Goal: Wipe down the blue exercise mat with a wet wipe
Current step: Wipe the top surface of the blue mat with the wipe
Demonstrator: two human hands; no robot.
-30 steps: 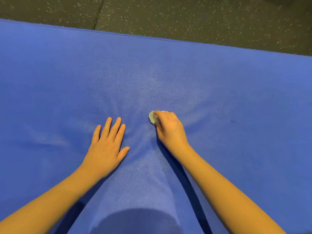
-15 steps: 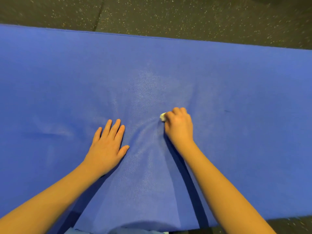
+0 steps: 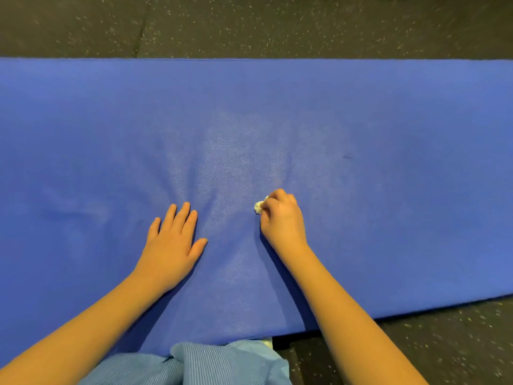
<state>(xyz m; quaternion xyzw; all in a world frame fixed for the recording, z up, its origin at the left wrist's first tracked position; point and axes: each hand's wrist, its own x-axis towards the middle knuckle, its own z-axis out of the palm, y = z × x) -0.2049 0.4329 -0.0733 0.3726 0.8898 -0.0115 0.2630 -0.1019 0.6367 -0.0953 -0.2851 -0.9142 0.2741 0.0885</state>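
A person leans over a blue exercise mat (image 3: 361,190) spread across dark speckled flooring (image 3: 249,23). The right hand (image 3: 281,218), fingers curled, grips a small balled white wet wipe (image 3: 258,207) and holds it down on the mat near its middle. The left hand (image 3: 172,243) lies flat beside it, fingers straight and spread, palm pressed to the mat. Light blue ribbed clothing (image 3: 194,362) shows at the near edge.
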